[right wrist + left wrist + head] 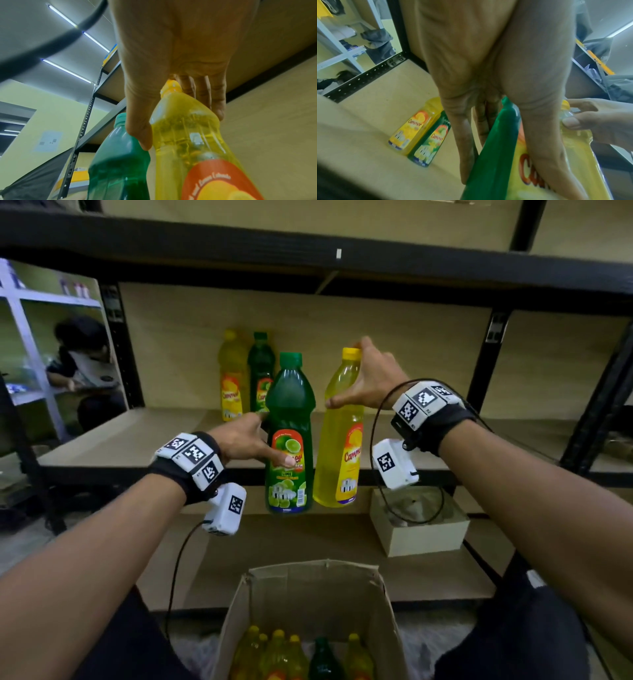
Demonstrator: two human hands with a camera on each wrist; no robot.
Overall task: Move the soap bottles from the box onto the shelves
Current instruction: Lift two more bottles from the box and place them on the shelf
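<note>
My left hand [275, 438] grips a green lime soap bottle [289, 436] round its middle, thumb on the label and fingers behind. Beside it, my right hand [346, 374] holds a yellow soap bottle [339, 440] by its neck and shoulder, thumb in front. Both bottles are upright in the air, side by side before the shelf's front edge [137, 470]. In the right wrist view my right hand [182, 129] wraps the yellow bottle's [188, 142] top, with the green bottle [118, 155] to its left. The open cardboard box [308, 587] below holds several more bottles.
A yellow bottle [231, 374] and a green bottle [261, 371] stand at the back of the shelf board [102, 440]. Black uprights [126, 347] [486, 364] frame the bay. A small open carton [421, 529] sits on the lower shelf. A person [82, 364] crouches far left.
</note>
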